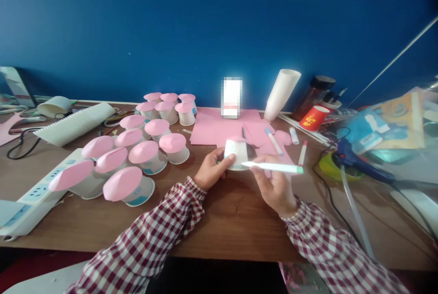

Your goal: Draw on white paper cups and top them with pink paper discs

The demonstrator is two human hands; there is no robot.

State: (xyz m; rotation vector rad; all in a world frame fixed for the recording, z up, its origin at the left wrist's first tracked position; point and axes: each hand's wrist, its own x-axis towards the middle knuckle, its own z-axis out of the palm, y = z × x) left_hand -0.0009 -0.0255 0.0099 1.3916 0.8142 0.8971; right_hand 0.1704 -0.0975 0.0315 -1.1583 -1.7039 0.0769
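Nearest: brown tabletop [236,234], checked sleeves over its front edge. L hand [214,166] closed round a small white paper cup [236,148], thumb across the near wall; cup sits just beyond & to R of that hand, approx. centre of view. Green zigzag shows along cup's lower edge. R hand [273,189] in a narrow pinch on a white marker [273,166], long axis running L–R, near level: tip toward cup, green end out to R. Key rel.: tip at the zigzag, L of R hand; L hand nearer the cup wall; tip contact can't be told. To L: power strip [44,189], then grp of pink-topped cups [147,155]. To R: blue glue gun [362,166]. Mid-dist., beyond cup: pink sheets [208,127], capped blue marker [273,141]. Far: leaning cup stack [282,93], upright blurred-out bright screen [232,98], blue wall [191,25].
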